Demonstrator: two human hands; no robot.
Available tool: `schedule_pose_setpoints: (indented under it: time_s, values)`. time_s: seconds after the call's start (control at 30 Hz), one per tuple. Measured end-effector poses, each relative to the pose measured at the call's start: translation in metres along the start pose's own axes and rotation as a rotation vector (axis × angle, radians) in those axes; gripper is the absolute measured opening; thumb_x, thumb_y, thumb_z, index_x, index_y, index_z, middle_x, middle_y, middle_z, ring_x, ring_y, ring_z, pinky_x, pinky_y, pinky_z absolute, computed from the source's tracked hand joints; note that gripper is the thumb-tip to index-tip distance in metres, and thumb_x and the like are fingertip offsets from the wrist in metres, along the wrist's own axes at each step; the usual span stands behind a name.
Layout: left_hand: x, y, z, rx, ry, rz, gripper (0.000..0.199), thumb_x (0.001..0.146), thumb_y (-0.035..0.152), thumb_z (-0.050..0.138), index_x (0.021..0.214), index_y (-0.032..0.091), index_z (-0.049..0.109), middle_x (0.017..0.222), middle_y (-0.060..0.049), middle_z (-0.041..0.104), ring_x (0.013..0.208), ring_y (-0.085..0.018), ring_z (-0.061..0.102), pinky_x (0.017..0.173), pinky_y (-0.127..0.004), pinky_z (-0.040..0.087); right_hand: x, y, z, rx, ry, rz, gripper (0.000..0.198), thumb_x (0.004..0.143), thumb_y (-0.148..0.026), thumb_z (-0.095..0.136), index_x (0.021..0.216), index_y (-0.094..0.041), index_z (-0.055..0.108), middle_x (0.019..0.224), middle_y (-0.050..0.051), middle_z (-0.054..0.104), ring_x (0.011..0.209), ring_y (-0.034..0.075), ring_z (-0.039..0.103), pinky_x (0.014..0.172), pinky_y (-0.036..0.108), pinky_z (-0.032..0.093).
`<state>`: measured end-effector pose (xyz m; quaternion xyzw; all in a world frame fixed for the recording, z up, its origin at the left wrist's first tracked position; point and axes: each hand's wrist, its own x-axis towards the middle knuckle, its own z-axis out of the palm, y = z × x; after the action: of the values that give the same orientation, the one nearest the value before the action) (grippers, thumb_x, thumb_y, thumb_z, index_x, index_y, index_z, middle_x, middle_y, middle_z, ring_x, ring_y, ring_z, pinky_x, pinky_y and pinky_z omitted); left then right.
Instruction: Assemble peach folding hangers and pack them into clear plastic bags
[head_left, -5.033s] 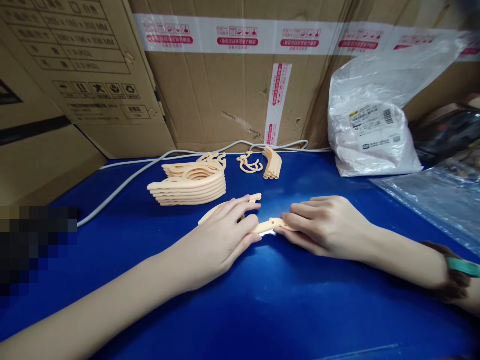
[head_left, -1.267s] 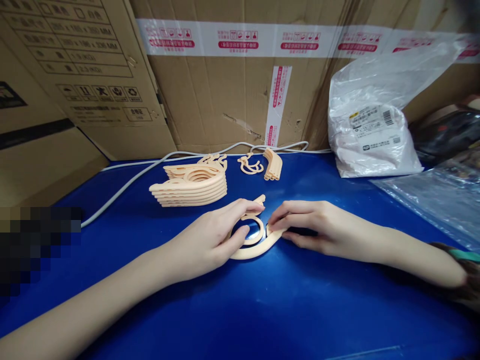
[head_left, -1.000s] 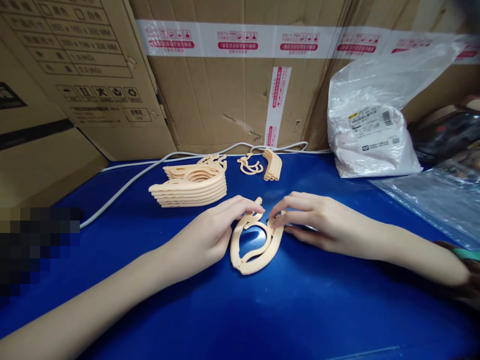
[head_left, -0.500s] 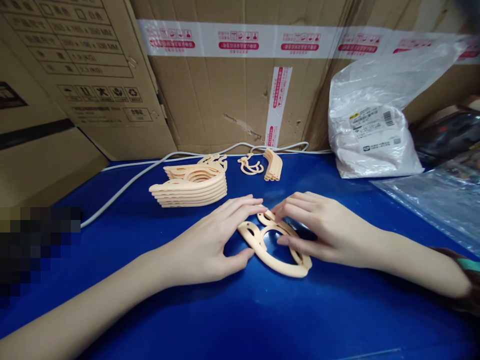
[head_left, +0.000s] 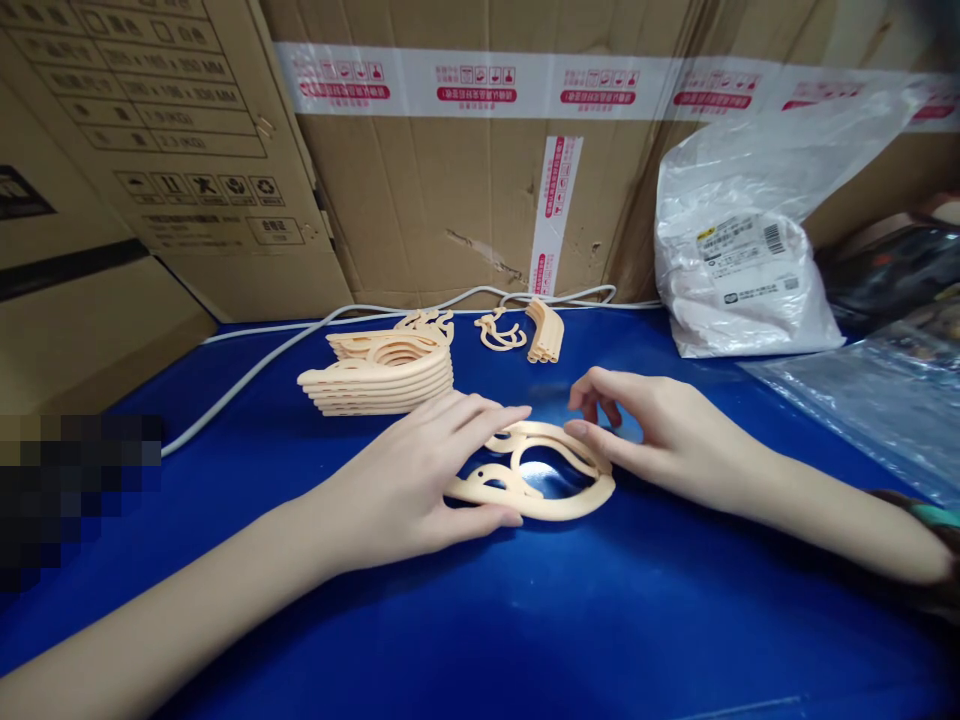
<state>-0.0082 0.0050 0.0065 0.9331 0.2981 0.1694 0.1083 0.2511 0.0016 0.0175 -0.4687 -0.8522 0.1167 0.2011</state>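
Observation:
A beige plastic folding hanger [head_left: 574, 508], folded into a flat oval, lies on the blue table in front of me. My left hand [head_left: 427, 475] grips its left end, thumb along the near edge and fingers over the far side, hiding that end. Close to the hanger's right end is my right hand [head_left: 645, 425], holding nothing. Its fingers are bent, with a gap between thumb and forefinger; whether the thumb touches the hanger I cannot tell. Behind my left hand stands a stack of similar folded hangers [head_left: 375, 385].
Loose beige hooks [head_left: 502, 332] and a bundle of curved beige pieces [head_left: 546, 332] lie at the back. A white cable [head_left: 262, 370] runs along cardboard boxes [head_left: 435, 200]. A white plastic bag [head_left: 750, 290] stands at the right, near clear plastic film [head_left: 885, 390].
The hanger has turned and shifted slightly left, its parts lying closer together in an oval. My right hand has come off it, up and to the right. My left hand now reaches over its left end.

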Motion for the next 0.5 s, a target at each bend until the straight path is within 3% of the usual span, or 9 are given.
schedule_pose_setpoints:
  time_s: [0.1,0.2,0.5]
  values:
    - [0.0002,-0.001,-0.0027,0.065,0.099,0.012,0.056,0.088,0.047,0.063,0.135,0.023,0.044,0.132,-0.008,0.054,0.119,-0.024,0.052,0.101,-0.037,0.042,0.0021,0.0009,-0.0017,0.303,-0.168,0.17,0.029,0.091,-0.047,0.053,0.086,-0.019,0.058,0.069,-0.003,0.053,0.059,0.012,0.046,0.053,0.025,0.031]
    - [-0.0001,-0.0008,-0.0043,0.168,0.18,0.022,0.057,0.087,0.047,0.064,0.134,0.02,0.046,0.133,-0.008,0.053,0.123,-0.025,0.05,0.105,-0.038,0.04,0.0035,-0.0006,-0.0028,0.598,-0.283,0.22,0.032,0.089,-0.047,0.056,0.077,-0.018,0.054,0.066,-0.005,0.042,0.058,0.01,0.035,0.05,0.024,0.024]
    - [-0.0007,-0.0001,-0.0041,0.208,0.193,0.043,0.065,0.085,0.051,0.066,0.135,0.017,0.043,0.134,-0.009,0.053,0.125,-0.024,0.049,0.107,-0.036,0.039,0.0063,-0.0024,-0.0028,0.852,-0.291,0.257,0.029,0.085,-0.041,0.063,0.076,-0.016,0.053,0.065,-0.005,0.039,0.058,0.008,0.03,0.05,0.024,0.021]
